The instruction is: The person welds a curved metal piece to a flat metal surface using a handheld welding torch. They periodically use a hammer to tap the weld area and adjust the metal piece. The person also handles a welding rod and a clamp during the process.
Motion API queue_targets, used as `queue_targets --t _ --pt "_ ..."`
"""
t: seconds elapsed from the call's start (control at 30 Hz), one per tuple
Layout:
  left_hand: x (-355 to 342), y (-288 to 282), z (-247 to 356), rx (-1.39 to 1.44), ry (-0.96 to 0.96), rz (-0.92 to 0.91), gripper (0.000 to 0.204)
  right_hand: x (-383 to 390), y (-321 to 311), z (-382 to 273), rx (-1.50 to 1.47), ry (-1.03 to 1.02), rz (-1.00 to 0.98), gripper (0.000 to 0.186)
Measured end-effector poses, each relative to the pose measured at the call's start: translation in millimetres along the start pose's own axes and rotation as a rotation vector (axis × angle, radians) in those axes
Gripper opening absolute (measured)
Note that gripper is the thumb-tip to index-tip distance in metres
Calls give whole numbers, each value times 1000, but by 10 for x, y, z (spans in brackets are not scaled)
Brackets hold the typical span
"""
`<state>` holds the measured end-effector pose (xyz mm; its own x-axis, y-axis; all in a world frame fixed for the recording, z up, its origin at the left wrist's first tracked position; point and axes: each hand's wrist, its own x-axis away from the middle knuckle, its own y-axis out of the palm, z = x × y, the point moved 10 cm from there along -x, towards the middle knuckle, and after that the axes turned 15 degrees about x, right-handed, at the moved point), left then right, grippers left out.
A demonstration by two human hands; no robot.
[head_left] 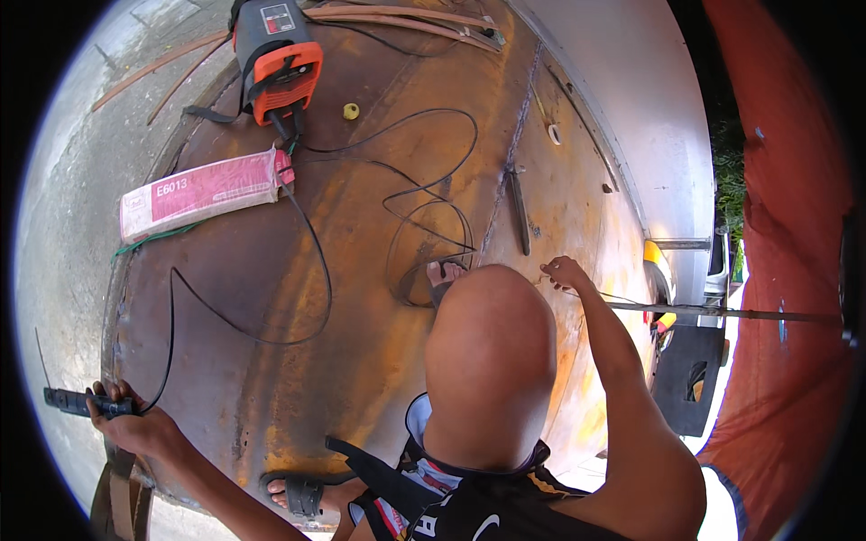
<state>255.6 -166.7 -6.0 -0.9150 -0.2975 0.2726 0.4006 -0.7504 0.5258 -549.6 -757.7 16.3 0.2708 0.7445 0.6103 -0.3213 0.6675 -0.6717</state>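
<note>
Left hand down at the lower left of the frame has its grip wrapped tight around a black electrode holder, cable looping off it up to the orange welding machine at the top. Right hand, right of centre, pinches a thin metal rod that runs off toward the right edge. Pink box of electrodes sits upper left on the rusty steel plate. Chipping hammer lies just above the right hand.

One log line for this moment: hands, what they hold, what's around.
left hand: grips black electrode holder | right hand: pinches thin wire | surface: rusty steel plate | nearby: orange welder, pink electrode box
</note>
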Motion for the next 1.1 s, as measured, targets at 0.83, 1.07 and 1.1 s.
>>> queue_targets --t 0.83,1.07,1.1 --pt "1523 -658 454 -522 -915 -471 45 -1435 -913 -961 -234 -407 420 50" --pt "1751 -2103 382 -248 -1256 -173 59 1499 -1939 -3486 -241 -885 381 54" --pt "1727 -2148 323 -234 -1269 -172 49 2066 -1957 -3949 -228 -991 349 55"
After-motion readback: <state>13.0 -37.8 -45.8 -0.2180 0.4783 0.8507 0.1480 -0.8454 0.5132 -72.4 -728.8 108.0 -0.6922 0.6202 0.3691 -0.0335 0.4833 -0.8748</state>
